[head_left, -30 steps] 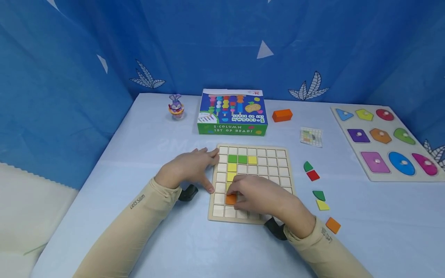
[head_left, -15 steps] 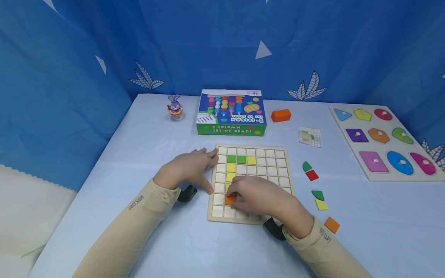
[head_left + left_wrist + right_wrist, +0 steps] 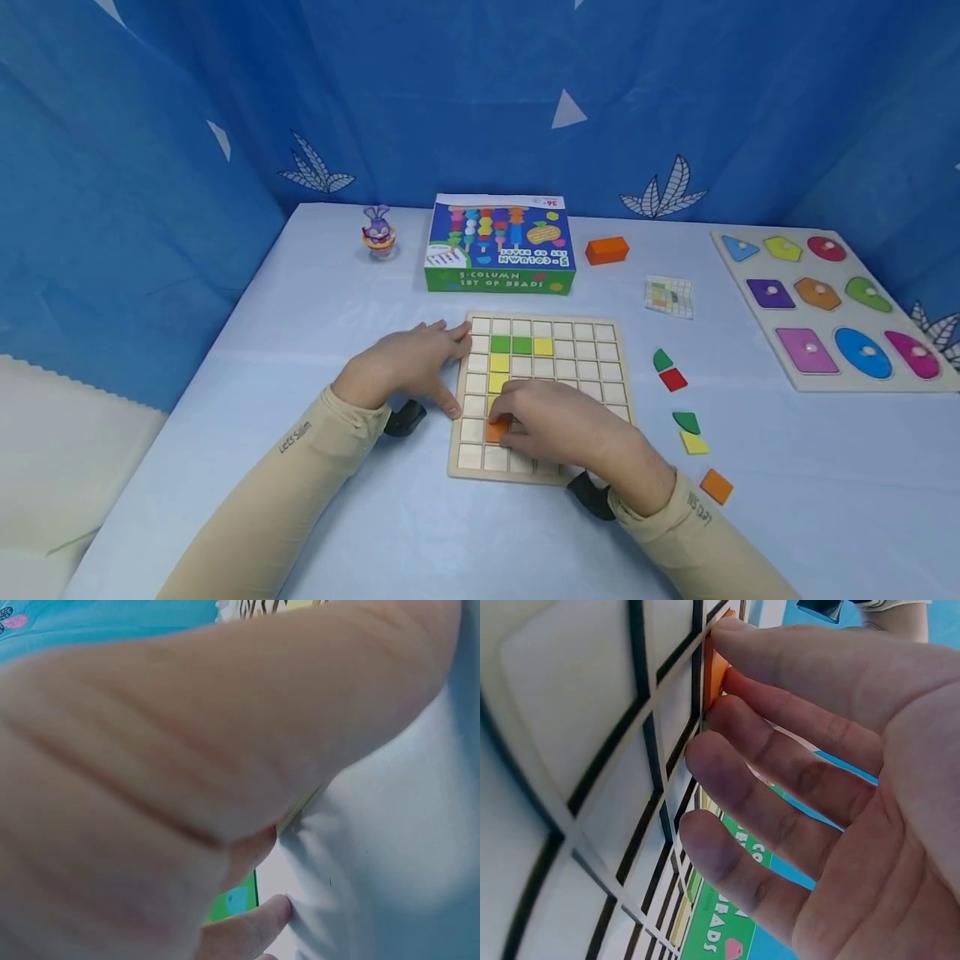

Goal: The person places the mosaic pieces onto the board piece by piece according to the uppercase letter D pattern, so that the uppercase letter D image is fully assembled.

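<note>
Upside down to the head view, the green front edge of the bead box [image 3: 500,243] reads "5-COLUMN SET OF BEADS", with the same words repeated on its blue lid and "36+" on the white strip at its far edge. Each beige sleeve carries a small brand, "Lets Slim": left sleeve [image 3: 295,437], right sleeve [image 3: 701,509].

Two hands [image 3: 420,362], one grid board [image 3: 592,333], five loose pieces [image 3: 673,379].
</note>
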The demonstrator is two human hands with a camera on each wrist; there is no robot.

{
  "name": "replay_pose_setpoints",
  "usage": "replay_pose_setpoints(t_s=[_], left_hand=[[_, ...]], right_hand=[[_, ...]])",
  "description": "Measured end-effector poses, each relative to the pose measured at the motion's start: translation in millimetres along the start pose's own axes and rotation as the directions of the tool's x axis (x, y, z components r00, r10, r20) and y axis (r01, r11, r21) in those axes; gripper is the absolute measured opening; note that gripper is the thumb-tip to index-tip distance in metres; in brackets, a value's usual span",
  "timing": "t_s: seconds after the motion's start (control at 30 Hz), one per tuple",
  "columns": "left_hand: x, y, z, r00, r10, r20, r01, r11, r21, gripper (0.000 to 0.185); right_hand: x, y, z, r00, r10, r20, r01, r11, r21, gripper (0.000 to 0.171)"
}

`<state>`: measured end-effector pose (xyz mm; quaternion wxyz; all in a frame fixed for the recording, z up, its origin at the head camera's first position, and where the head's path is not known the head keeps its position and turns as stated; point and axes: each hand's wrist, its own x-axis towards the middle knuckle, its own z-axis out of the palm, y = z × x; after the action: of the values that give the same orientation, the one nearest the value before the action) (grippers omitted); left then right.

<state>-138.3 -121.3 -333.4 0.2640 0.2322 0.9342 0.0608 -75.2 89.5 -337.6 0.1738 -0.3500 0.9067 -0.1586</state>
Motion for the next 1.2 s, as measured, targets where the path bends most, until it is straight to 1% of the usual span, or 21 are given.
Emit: replay_pose_setpoints(t_s=[0.17, 0.4, 0.53, 0.7, 0.83, 0.97, 1.1, 1.2], left_hand=[[-0.4, -0.2, 0.6, 1.0, 0.002, -0.001, -0.002, 1.0, -0.012, 0.11], [-2.7, -0.6, 1.7, 1.0, -0.001, 0.004, 0.001, 1.0, -0.016, 0.11], [-3.6, -1.2, 1.3, 1.0, -0.007, 0.004, 0.007, 1.0, -0.023, 0.109], [-4.2, -3.0, 0.5, 1.0, 0.002, -0.003, -0.003, 1.0, -0.025, 0.109], [-4.3, -3.5, 0.3, 1.0, 0.001, -0.001, -0.001, 1.0, -0.023, 0.109], [-4.0, -3.2, 0.2, 1.0, 0.0, 0.003, 0.0, 1.0, -0.023, 0.109], [-2.8, -2.2, 0.4, 1.0, 0.006, 0.007, -0.006, 1.0, -0.013, 0.108], [-1.6, -1.0, 0.3, 1.0, 0.007, 0.007, -0.007, 1.0, -0.005, 0.108]], right_hand=[[-2.2, -1.5, -2.7, 1.0, 0.027, 0.013, -0.027, 1.0, 0.003, 0.017], [-13.0, -4.1, -11.3, 0.997, 0.073, 0.036, -0.074, 0.997, 0.01, 0.024], [-23.0, -1.2, -16.9, 0.99, 0.129, 0.052, -0.13, 0.991, 0.014, 0.025], [-40.1, 6.0, -25.3, 0.971, 0.233, 0.054, -0.235, 0.972, 0.029, 0.027], [-57.3, 16.4, -32.3, 0.956, 0.284, 0.071, -0.288, 0.957, 0.043, 0.03], [-76.3, 32.9, -35.5, 0.934, 0.343, 0.103, -0.35, 0.935, 0.063, 0.035], [-97.4, 52.0, -35.6, 0.903, 0.408, 0.135, -0.419, 0.905, 0.071, 0.041], [-114.7, 68.0, -35.9, 0.889, 0.435, 0.143, -0.449, 0.889, 0.087, 0.045]])
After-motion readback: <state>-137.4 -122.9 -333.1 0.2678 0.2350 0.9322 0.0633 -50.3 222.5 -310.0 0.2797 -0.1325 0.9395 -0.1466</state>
